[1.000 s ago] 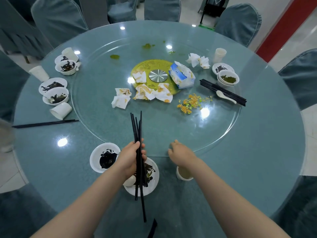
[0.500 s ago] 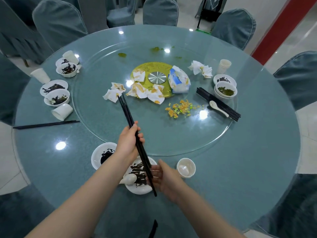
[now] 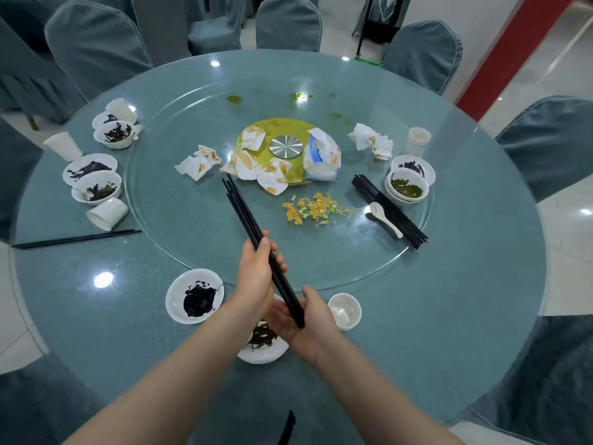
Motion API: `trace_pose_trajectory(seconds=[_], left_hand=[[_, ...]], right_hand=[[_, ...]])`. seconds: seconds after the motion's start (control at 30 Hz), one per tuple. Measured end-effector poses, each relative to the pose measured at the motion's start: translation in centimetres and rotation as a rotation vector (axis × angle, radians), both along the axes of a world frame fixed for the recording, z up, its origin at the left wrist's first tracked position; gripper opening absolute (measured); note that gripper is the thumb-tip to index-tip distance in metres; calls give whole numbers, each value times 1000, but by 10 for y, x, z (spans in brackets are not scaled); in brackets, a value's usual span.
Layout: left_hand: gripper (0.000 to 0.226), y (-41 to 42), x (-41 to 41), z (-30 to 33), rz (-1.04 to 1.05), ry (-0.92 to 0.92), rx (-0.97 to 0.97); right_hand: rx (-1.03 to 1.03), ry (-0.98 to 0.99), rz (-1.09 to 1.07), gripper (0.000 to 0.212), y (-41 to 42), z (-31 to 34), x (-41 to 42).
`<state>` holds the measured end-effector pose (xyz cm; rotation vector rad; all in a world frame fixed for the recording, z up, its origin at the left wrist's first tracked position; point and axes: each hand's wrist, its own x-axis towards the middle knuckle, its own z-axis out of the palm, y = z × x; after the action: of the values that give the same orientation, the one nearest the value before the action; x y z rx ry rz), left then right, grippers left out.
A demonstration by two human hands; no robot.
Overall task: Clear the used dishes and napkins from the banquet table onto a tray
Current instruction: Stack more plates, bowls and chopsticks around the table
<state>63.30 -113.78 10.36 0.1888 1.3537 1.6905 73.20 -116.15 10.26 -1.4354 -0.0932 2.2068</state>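
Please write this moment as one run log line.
left hand: grips chopsticks | right hand: palm against their lower ends | dishes, napkins: uncleared

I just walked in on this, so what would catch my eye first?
The two hands near the table's front edge: the left hand grips a bundle of black chopsticks, whose lower end rests against the right hand. Beyond them, stained napkins litter the yellow centre of the glass turntable.

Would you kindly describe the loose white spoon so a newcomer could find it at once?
Start at the glass turntable and go to its right rim. There the spoon lies against a bundle of black chopsticks, below two stacked bowls; it is the only spoon lying outside a bowl.
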Motion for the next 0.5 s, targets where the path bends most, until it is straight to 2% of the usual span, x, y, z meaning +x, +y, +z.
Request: trace_pose_trajectory(seconds=[0.07,0.13,0.23,0.33,0.5], left_hand=[[19,-1,3,-2,-18,18,-12],[19,0,2,-4,-38,44,-31],[20,2,0,-7,-88,84,-82],[22,1,1,-13,-142,84,-132],[22,2,4,-17,-226,48,-147]], right_hand=[[68,-55,39,30,1,4,-2],[205,-214,173,28,0,5,-3],[516,-478,434,38,-3,-2,2],[693,-561,558,45,-5,-5,6],[911,-813,912,31,-4,-6,15]])
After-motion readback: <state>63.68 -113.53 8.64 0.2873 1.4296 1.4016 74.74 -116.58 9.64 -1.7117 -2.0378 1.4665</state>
